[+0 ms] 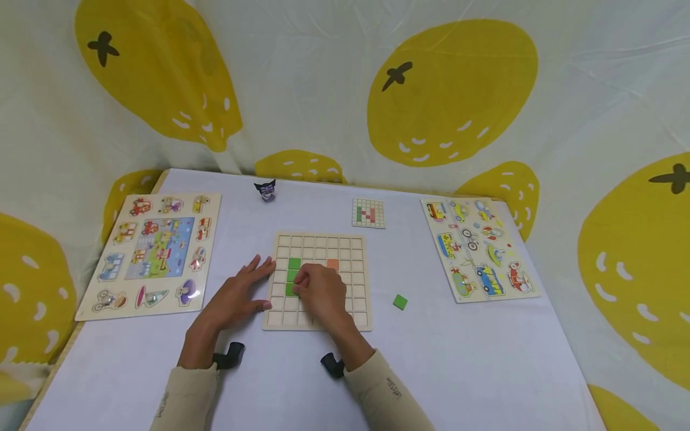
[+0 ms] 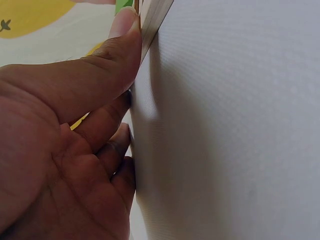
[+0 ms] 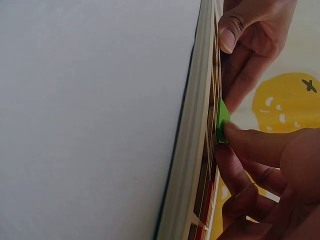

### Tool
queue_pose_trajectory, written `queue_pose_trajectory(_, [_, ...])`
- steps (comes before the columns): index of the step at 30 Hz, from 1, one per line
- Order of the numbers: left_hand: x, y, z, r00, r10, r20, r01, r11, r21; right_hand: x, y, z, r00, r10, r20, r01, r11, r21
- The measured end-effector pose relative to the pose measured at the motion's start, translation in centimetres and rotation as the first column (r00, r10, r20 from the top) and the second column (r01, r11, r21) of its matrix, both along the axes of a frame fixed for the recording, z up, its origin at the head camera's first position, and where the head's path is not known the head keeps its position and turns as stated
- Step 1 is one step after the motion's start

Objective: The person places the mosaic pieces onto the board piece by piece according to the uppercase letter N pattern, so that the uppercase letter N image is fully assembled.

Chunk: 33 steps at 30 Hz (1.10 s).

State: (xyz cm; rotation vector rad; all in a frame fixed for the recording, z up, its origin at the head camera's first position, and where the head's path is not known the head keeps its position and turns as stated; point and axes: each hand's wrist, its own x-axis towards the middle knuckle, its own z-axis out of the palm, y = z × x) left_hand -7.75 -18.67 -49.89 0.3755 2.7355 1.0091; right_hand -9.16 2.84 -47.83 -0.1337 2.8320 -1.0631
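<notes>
A wooden grid board (image 1: 365, 239) lies in the middle of the table, with several green tiles (image 1: 294, 263) down a column on its left side. My right hand (image 1: 323, 293) is over the board and pinches a green tile (image 3: 220, 116) between thumb and fingers, low against the grid. It covers part of the middle squares. An orange-red tile (image 1: 333, 264) shows just beyond that hand. On the board's left side rests my left hand (image 1: 237, 296), fingers spread, with thumb and fingertips at the wooden edge. Its thumb (image 2: 125, 40) overlaps the board's side in the left wrist view.
One loose green tile (image 1: 400, 301) lies right of the board. Behind the board is a small pattern card (image 1: 369, 214), and further left a dark purple figurine (image 1: 266, 190). Picture puzzle boards flank the work, one left (image 1: 118, 251) and one right (image 1: 507, 233). A lemon-print cloth hangs behind.
</notes>
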Motion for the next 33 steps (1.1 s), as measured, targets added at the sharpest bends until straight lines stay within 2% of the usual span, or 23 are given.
queue_pose_trajectory(7, [0.1, 0.0, 0.0, 1.0, 0.001, -0.002, -0.001, 1.0, 0.014, -0.3, 0.1, -0.5, 1.0, 0.001, 0.001, -0.001, 1.0, 0.017])
queue_pose_trajectory(12, [0.1, 0.0, -0.1, 1.0, -0.005, 0.0, 0.005, 1.0, 0.014, -0.2, 1.1, -0.2, 1.0, -0.02, -0.003, 0.02, 0.999, -0.037])
queue_pose_trajectory(17, [0.1, 0.0, 0.0, 1.0, -0.005, -0.006, 0.005, 1.0, 0.009, -0.2, 2.9, 1.1, 0.996, -0.083, 0.027, 0.085, 0.993, -0.077])
queue_pose_trajectory(22, [0.2, -0.1, 0.2, 1.0, -0.009, -0.011, 0.009, 1.0, 0.01, 0.0, 5.1, 1.9, 0.989, -0.145, 0.018, 0.146, 0.986, -0.082])
queue_pose_trajectory(33, [0.2, -0.1, 0.0, 1.0, -0.014, -0.012, 0.015, 1.0, 0.015, 1.3, 10.0, 1.7, 0.961, -0.277, 0.013, 0.277, 0.959, -0.058])
